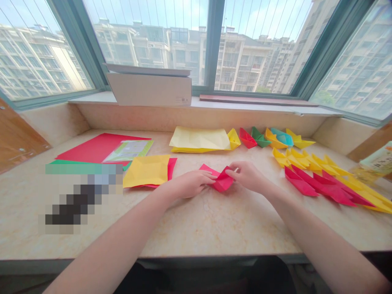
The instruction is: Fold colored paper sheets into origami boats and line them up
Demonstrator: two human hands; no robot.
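Observation:
A partly folded piece of red paper (223,184) lies on the countertop in front of me, creased, with flaps standing up. From the left, my left hand (196,182) grips its edge, fingers closed on the paper. Across from it, my right hand (243,173) pinches the raised right flap between thumb and fingers. Just left of my left hand is a stack of yellow paper (147,170) with red sheets under it. Behind the hands lies a pile of pale yellow sheets (200,139).
Folded paper boats (260,137) in several colours line the back right. Rows of yellow boats (306,159) and red boats (318,185) sit at the right. Red sheets (92,148) and a packet (130,150) lie left. A white box (150,87) stands on the sill.

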